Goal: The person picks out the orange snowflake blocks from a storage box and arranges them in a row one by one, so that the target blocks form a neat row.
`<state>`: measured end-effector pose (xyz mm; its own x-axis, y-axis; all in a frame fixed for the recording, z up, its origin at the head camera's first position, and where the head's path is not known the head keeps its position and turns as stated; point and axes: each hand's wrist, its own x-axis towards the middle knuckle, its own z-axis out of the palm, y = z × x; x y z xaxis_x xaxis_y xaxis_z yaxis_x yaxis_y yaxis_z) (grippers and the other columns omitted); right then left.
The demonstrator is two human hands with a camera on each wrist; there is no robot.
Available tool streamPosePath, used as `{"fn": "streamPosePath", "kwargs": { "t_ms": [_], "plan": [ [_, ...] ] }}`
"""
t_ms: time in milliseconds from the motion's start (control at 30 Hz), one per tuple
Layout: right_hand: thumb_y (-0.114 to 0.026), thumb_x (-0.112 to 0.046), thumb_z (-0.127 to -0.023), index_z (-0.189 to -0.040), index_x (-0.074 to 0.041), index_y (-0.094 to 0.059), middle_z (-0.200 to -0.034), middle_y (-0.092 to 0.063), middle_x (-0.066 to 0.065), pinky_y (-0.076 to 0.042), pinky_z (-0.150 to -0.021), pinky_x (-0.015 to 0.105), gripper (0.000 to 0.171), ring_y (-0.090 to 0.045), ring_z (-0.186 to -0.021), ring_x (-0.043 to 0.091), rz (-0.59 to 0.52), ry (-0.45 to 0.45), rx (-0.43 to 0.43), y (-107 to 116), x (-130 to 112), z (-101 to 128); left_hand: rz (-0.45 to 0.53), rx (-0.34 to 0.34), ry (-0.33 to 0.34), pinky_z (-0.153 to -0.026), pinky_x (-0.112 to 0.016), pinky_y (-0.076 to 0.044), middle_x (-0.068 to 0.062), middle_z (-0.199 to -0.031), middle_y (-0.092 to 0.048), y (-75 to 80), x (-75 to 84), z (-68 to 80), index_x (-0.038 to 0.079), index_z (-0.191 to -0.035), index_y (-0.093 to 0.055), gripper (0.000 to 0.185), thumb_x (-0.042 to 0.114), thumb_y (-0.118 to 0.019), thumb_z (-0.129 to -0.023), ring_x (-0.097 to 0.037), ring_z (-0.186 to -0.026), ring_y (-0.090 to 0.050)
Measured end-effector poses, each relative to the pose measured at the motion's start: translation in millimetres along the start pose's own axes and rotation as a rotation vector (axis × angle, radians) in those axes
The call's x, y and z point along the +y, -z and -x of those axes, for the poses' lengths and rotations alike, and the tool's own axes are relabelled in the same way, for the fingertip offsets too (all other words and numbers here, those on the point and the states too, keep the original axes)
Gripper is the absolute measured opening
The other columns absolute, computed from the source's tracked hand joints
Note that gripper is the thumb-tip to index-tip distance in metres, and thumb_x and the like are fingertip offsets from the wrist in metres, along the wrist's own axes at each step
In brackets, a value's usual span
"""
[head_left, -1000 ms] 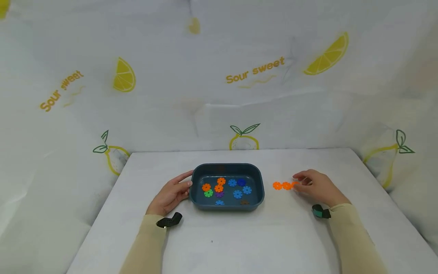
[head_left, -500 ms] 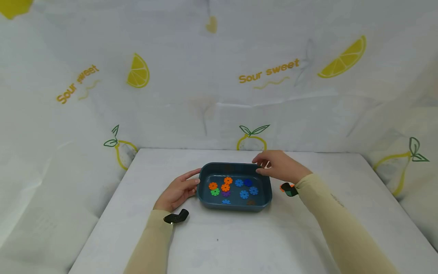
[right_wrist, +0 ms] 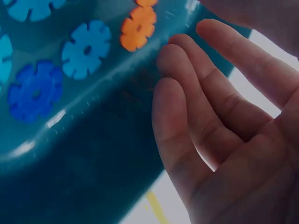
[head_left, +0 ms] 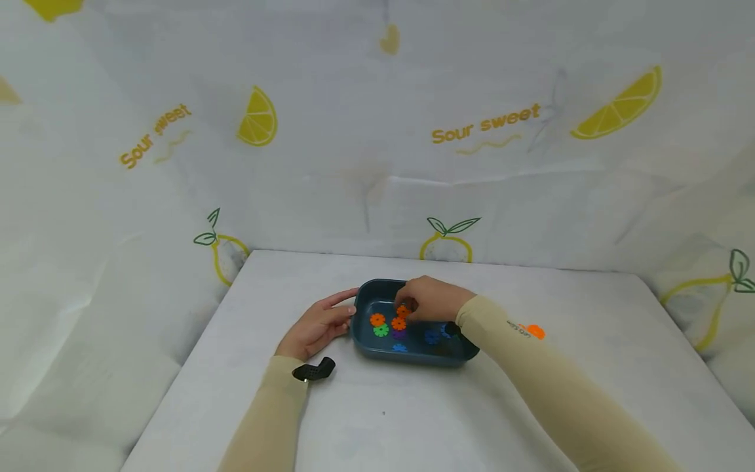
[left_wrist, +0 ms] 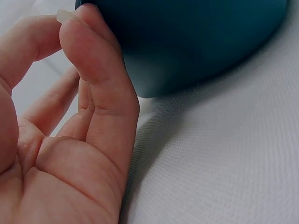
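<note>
- Right hand (head_left: pixel 433 299) has swung from the table right of the tray, across its far rim, and is now down inside the dark blue tray (head_left: pixel 368 345), over the orange discs (head_left: pixel 398 322).
- Reads as going for another orange piece; orange chain (head_left: pixel 534 331) lies on the table right of the tray, mostly behind the right sleeve (head_left: pixel 531 373).
- Right fingers (right_wrist: pixel 187 116): loose and uncurled in the wrist view, nothing in them; head view has fingertips at the top orange disc, contact not clear.
- Left hand (head_left: pixel 318 324) unchanged, at the tray's left wall; fingers (left_wrist: pixel 100 70) straight, resting against the outside, not wrapped.
- Tray sits mid-table; discs inside: orange, green (head_left: pixel 381 330), purple, blue (right_wrist: pixel 86 48).
- Hidden: right half of the tray under the forearm, blue discs only partly seen; chain length cut off; purple disc barely visible.
- Right wrist view dark, tilted.
</note>
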<state>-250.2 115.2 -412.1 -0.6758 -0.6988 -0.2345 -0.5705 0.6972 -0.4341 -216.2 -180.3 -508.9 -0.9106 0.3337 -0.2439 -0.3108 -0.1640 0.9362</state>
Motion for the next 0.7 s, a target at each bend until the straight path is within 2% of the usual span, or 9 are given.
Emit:
{"fn": "streamPosePath", "kwargs": {
  "t_ms": [233, 700],
  "plan": [
    [-0.084, -0.019, -0.095, -0.124, -0.017, -0.080, -0.114, -0.073, -0.001, -0.059, -0.095, 0.036, 0.029, -0.064, -0.097, 0.011, 0.016, -0.005, -0.022, -14, 5, -13, -0.003, -0.001, 0.009, -0.079, -0.025, -0.052, -0.003, -0.106, -0.067, -2.6, 1.2, -1.7, 0.024, -0.153, -0.061, 0.054, 0.022, -0.077, -0.102, -0.016, -0.091, -0.059],
    [-0.087, -0.016, -0.092, -0.120, -0.013, -0.080, -0.113, -0.073, 0.002, -0.059, -0.095, 0.037, 0.028, -0.062, -0.095, 0.013, 0.046, -0.009, -0.026, -21, 1, -23, 0.021, -0.008, 0.011, -0.078, -0.023, -0.054, -0.004, -0.107, -0.068, 2.1, -0.1, -2.4, 0.024, -0.153, -0.062, 0.051, 0.019, -0.075, -0.104, -0.015, -0.089, -0.061]
  ]
}}
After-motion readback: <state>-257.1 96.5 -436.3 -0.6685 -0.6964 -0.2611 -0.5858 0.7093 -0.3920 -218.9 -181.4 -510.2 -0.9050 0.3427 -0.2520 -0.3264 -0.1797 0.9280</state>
